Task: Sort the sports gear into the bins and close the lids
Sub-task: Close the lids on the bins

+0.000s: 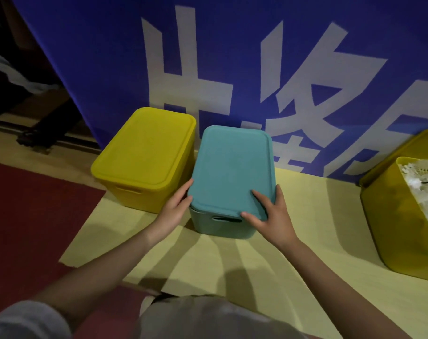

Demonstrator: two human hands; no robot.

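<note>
A blue banner (232, 57) with big white characters is hung behind everything, and a pale yellow floor (208, 260) is spread under the hands, with a dark red mat (24, 216) to the left of them. An open yellow bin (401, 231) is seen well to the right of the grip, and white shuttlecocks (421, 182) are piled inside it. A closed yellow bin (144, 157) is placed just left of the grip. Between the hands a teal bin (222, 223) is standing, and a teal lid (232, 170) is laid on it. The near left corner of the lid is held by the left hand (176, 206) with curled fingers. The near right corner is gripped by the right hand (269, 211), thumb at the front edge and fingers spread over the top and side.
</note>
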